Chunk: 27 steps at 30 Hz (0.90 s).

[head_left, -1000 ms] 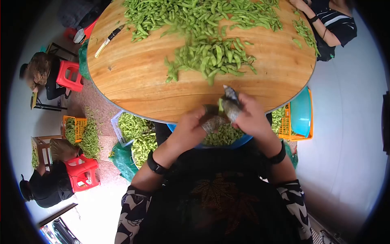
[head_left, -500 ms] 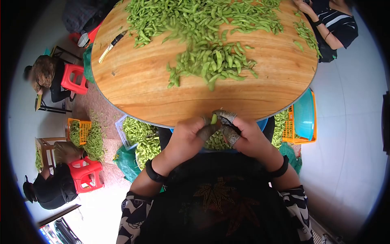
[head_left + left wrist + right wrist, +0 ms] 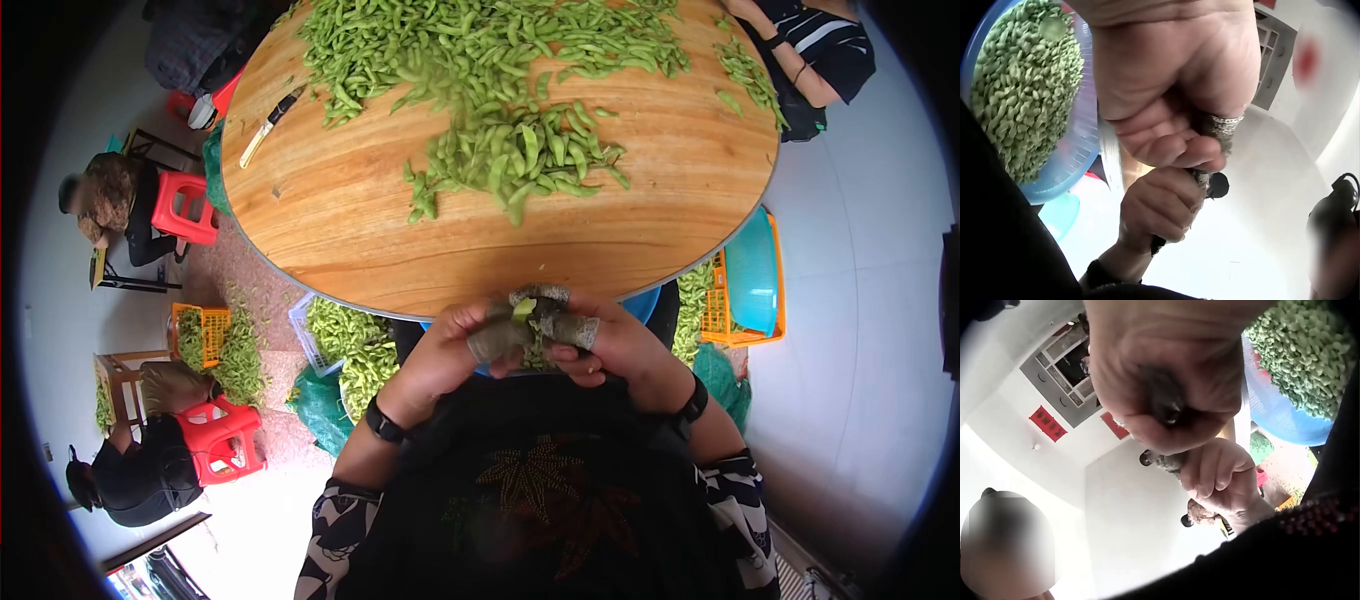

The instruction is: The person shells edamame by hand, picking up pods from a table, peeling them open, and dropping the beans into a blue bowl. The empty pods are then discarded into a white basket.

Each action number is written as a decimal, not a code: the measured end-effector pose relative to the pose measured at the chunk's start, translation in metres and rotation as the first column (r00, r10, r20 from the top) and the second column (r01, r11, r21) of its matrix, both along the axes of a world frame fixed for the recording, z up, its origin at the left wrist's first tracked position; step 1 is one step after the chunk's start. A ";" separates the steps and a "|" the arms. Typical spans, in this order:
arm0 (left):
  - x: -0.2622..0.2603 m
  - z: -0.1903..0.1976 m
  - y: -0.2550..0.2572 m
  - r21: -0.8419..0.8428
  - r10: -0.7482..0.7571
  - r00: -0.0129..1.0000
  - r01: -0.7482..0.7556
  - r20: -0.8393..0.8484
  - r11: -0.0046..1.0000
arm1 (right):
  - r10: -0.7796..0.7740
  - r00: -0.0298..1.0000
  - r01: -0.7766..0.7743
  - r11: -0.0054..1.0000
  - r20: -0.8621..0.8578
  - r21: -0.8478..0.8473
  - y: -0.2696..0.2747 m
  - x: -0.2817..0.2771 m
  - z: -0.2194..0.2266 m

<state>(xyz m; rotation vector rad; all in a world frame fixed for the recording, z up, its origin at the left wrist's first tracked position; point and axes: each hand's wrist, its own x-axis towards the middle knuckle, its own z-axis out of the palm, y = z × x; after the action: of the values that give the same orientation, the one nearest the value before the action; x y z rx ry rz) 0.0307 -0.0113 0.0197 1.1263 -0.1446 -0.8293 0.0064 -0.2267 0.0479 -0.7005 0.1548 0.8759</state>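
Observation:
Just inside the near table edge in the head view, my left hand [image 3: 450,345] pinches a green soybean pod [image 3: 522,310] between wrapped thumb and forefinger. My right hand [image 3: 610,335] meets it from the other side, its wrapped fingertips right at the pod. Grey patterned wraps cover the working fingers [image 3: 571,330] of both hands. The right hand's curled fingers also grip a dark, shiny-ended object [image 3: 1169,403] seen in its palm; its kind I cannot tell. Below the hands, a blue basin [image 3: 1047,192] holds a heap of green beans [image 3: 1025,94].
Loose pods [image 3: 520,150] spread over the round wooden table [image 3: 340,220]. A knife [image 3: 268,128] lies near its left edge. Beside my legs are a green sack [image 3: 320,408] and, right, an orange crate [image 3: 716,308]. Another person [image 3: 838,50] sits at the far right.
The hands came together from a blurred, slightly parted position and now meet closely round a pod. The right fingers have folded further in. Pods and knife on the table stay put.

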 end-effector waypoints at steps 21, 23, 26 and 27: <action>-0.005 0.014 -0.003 0.171 0.007 0.953 -0.062 0.304 0.983 | 0.113 0.935 0.039 0.909 0.335 -0.414 0.001 -0.020 -0.031; -0.006 0.008 -0.002 0.251 -0.037 0.906 -0.077 0.421 0.965 | -0.013 0.944 0.199 0.819 0.329 -0.538 -0.005 -0.015 -0.017; -0.010 -0.003 -0.006 0.373 -0.132 0.731 -0.177 0.669 0.911 | -0.069 0.895 0.304 0.818 0.440 -0.489 -0.003 -0.011 -0.007; -0.012 -0.005 -0.008 0.396 -0.176 0.593 -0.264 0.786 0.879 | -0.070 0.894 0.306 0.817 0.442 -0.488 -0.001 -0.011 -0.006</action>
<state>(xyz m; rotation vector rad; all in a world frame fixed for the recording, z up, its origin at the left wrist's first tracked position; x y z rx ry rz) 0.0184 -0.0195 0.0149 1.9382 -0.7092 -0.2182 -0.0047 -0.2276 0.0414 -1.3725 0.0996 0.4623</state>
